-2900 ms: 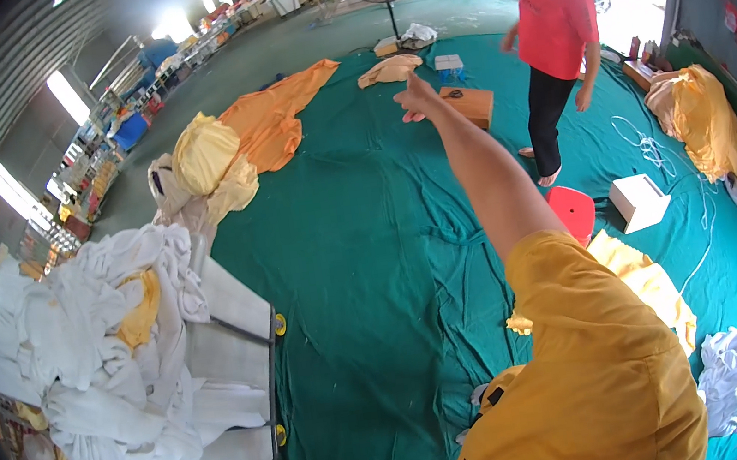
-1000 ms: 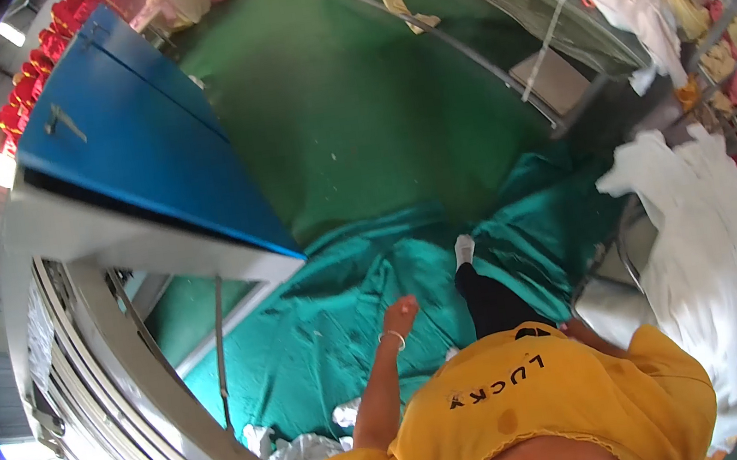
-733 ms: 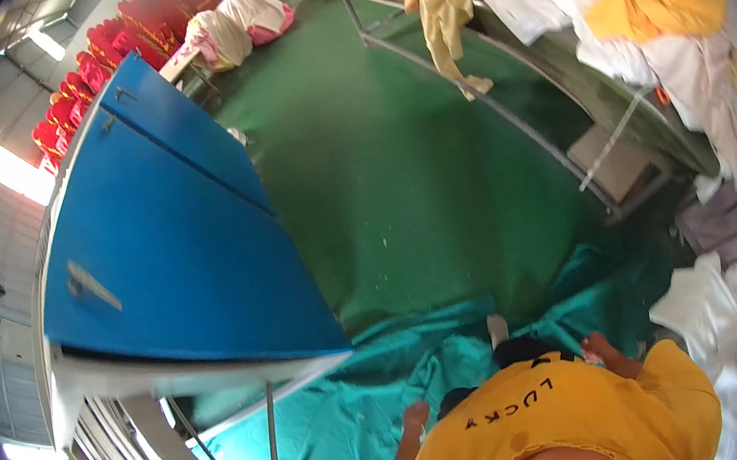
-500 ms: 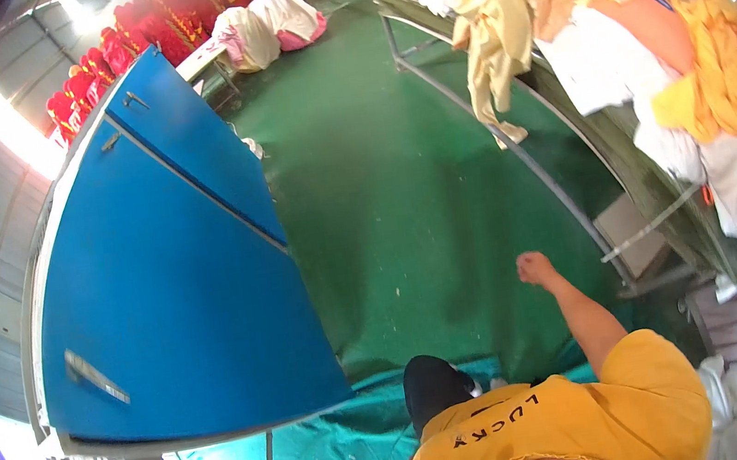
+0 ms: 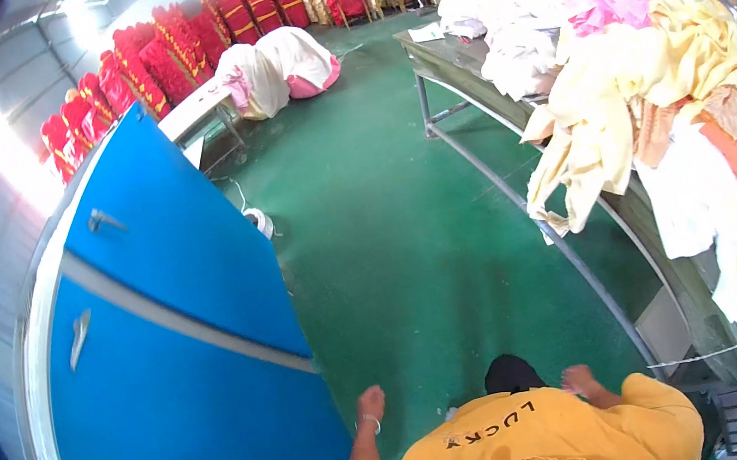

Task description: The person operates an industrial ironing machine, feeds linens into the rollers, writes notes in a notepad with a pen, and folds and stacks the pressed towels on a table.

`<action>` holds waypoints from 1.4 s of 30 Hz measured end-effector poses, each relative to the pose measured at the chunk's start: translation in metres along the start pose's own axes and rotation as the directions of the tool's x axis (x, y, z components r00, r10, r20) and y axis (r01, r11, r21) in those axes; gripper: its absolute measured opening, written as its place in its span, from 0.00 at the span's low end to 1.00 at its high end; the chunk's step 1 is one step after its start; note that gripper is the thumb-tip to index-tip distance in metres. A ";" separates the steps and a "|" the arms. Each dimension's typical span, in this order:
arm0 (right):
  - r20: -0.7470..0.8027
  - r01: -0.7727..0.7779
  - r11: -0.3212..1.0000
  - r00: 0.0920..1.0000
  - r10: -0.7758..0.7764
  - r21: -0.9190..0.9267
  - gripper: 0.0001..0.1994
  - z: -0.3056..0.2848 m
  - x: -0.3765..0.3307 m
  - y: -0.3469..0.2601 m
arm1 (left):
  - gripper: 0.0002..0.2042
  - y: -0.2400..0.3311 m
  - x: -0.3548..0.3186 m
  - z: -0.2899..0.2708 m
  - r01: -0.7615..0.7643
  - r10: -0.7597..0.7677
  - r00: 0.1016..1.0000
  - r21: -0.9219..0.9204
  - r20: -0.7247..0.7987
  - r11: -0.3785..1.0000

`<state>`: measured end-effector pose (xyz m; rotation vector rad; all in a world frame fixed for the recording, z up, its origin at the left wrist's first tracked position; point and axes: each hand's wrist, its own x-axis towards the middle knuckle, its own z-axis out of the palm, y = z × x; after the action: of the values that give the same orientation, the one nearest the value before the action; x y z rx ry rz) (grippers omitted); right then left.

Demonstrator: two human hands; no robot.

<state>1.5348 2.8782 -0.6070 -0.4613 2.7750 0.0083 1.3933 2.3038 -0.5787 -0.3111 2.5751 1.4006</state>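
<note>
Nearest, at the lower edge: left hand (image 5: 371,404) out ahead of the body, a thin band at the wrist, fingers apparently curled in loosely and pinching nothing. Right hand (image 5: 581,379) low beside the yellow shirt (image 5: 544,435); too small to read, so I cannot tell whether its fingers are spread or pressed together. Nothing visible in either hand.

Left hand is nearest the blue cabinet (image 5: 170,349), which stands tilted in view close on the person's left. Right hand is nearest the lower frame of the metal table (image 5: 523,200), which runs away along the right.

Judgement: the work shown is walking the green floor (image 5: 387,227) between cabinet and table. To do it well:
- hold the middle of the lane; the cabinet's corner sits close to the left arm
- mind the pale yellow cloth (image 5: 581,146) hanging off the table's edge toward the rail; a swinging right hand could snag it and drag the heap
- watch the small white device (image 5: 258,221) on the floor past the cabinet, with a cord trailing from it: a trip risk

Farther off: white and pink bundles (image 5: 281,60) on the floor, then rows of red-covered chairs (image 5: 176,41) along the wall.
</note>
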 end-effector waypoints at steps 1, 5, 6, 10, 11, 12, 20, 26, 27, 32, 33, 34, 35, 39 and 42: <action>0.239 -0.055 0.986 0.967 0.092 -0.157 0.08 0.003 -0.018 0.023 | 0.07 0.032 0.054 -0.010 -0.055 0.052 0.997 -0.044 -0.063 0.998; 0.772 -0.645 0.609 0.630 0.083 0.461 0.07 -0.014 -0.009 0.107 | 0.07 0.096 0.198 -0.023 -0.041 -0.036 0.981 -0.381 -0.193 0.924; 0.772 -0.670 0.576 0.627 0.101 0.469 0.07 -0.019 0.020 0.113 | 0.07 0.119 0.225 -0.011 -0.004 -0.052 0.987 -0.351 -0.151 0.936; 0.103 -0.514 0.845 0.858 0.503 0.151 0.04 -0.020 0.265 0.188 | 0.09 0.037 0.256 0.025 -0.211 0.211 0.978 -0.051 -0.006 0.976; 0.050 -0.532 0.839 0.847 0.530 0.114 0.05 -0.052 0.372 0.168 | 0.08 0.024 0.246 0.022 -0.119 0.106 0.992 0.201 0.072 0.972; 0.069 -0.203 0.978 0.977 0.200 0.046 0.04 -0.131 0.449 0.146 | 0.08 0.025 0.261 0.033 0.005 -0.066 0.982 0.323 0.178 0.946; -0.376 0.258 0.619 0.924 0.066 0.742 0.11 -0.461 0.908 0.015 | 0.05 0.058 0.457 -0.009 0.218 -0.350 0.893 0.410 0.283 0.886; -0.316 0.350 0.728 0.930 -0.190 0.590 0.07 -0.444 0.976 0.009 | 0.04 0.086 0.654 -0.082 0.089 -0.214 0.927 0.375 0.308 0.923; -0.171 0.189 0.713 0.980 -0.097 0.676 0.07 -0.433 0.973 0.024 | 0.03 0.090 0.693 -0.098 0.085 -0.174 0.936 0.281 0.306 0.956; 0.116 -0.149 0.011 0.812 0.571 0.989 0.07 -0.403 0.967 0.153 | 0.05 0.170 0.938 -0.180 0.168 -0.152 0.983 -0.825 0.101 0.540; 0.156 -0.143 -0.071 0.774 0.613 0.987 0.06 -0.420 0.969 0.178 | 0.07 0.203 0.977 -0.191 0.142 -0.150 0.988 -0.665 0.046 0.734; 0.040 -0.014 -0.044 0.754 0.655 0.999 0.06 -0.446 0.972 0.201 | 0.08 0.230 1.008 -0.198 0.109 -0.126 0.992 -0.460 -0.005 0.881; -0.048 0.038 0.030 0.690 0.722 0.999 0.06 -0.480 0.983 0.219 | 0.08 0.243 1.027 -0.198 0.117 -0.126 0.992 -0.453 0.011 0.884; -0.432 0.034 0.482 0.502 0.749 0.875 0.07 -0.578 1.060 0.324 | 0.09 0.231 1.111 -0.171 0.448 -0.317 0.862 -0.888 0.396 0.108; -0.643 -0.072 0.688 0.297 0.706 0.722 0.05 -0.634 1.134 0.384 | 0.09 0.200 1.109 -0.136 0.488 -0.067 0.809 -0.603 0.584 0.631</action>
<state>0.1986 2.8494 -0.3866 0.7354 3.5305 -1.3610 0.2659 2.1940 -0.6425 -0.3737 1.3490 1.9887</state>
